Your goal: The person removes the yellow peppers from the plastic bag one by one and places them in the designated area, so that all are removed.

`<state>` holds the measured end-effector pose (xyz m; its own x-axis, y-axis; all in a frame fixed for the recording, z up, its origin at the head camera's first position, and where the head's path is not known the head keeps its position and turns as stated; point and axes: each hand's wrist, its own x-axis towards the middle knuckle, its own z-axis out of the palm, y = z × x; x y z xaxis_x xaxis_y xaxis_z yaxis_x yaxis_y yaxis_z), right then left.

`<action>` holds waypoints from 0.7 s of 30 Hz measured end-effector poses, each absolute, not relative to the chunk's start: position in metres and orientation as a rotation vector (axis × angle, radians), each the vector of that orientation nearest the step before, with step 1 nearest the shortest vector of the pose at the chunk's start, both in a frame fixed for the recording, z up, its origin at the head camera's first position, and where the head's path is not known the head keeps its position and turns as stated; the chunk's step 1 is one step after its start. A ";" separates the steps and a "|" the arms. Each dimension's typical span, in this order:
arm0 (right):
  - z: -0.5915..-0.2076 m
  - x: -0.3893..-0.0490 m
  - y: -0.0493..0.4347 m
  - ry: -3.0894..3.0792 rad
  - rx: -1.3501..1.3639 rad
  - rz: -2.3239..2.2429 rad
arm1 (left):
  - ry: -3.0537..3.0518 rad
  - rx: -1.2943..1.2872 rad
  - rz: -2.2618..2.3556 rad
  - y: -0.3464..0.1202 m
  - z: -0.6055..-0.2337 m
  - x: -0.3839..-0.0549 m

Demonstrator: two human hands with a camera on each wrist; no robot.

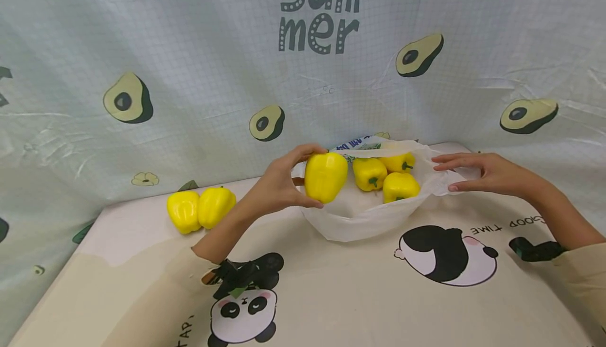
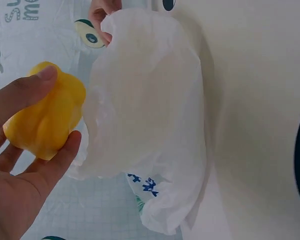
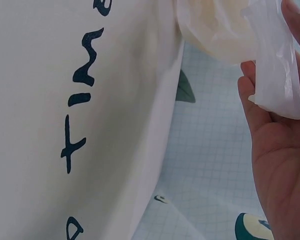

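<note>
A yellow bell pepper (image 1: 325, 177) is gripped between the thumb and fingers of my left hand (image 1: 284, 181), above the left side of a white plastic bag's opening. The bag (image 1: 352, 227) lies on the table with its mouth spread, and several yellow bell peppers (image 1: 401, 186) sit inside. On the bag's right side, my right hand (image 1: 492, 173) holds its edge. In the right wrist view, a gathered strip of the plastic bag (image 3: 276, 65) crosses the fingers of that hand. The left wrist view shows the held pepper (image 2: 50, 112) beside the bag, whose inside is hidden there.
Two more yellow bell peppers (image 1: 199, 210) stand side by side on the table's left. The table cover (image 1: 331, 305) bears printed pandas and letters. Close behind the table hangs a pale curtain (image 1: 203, 63) with avocado prints.
</note>
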<state>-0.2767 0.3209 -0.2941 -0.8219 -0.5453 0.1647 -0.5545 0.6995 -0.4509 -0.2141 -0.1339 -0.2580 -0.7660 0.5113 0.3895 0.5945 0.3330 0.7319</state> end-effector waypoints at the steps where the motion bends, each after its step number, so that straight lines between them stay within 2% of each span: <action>1: -0.294 -0.276 0.321 -2.883 0.932 0.770 | -2.497 -1.005 -1.460 -0.136 -0.258 -0.213; 10: -0.294 -0.276 0.321 -2.891 0.909 0.769 | -2.508 -0.692 -1.605 -0.153 -0.257 -0.204; 21: -0.294 -0.274 0.322 -2.904 0.901 0.777 | -2.465 -0.584 -1.604 -0.182 -0.252 -0.195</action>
<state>-0.2741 0.3224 -0.2939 -0.8351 -0.5305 0.1454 -0.5323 0.7126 -0.4571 -0.1945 -0.1815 -0.2523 -0.9144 0.2422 0.3245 0.3948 0.3554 0.8473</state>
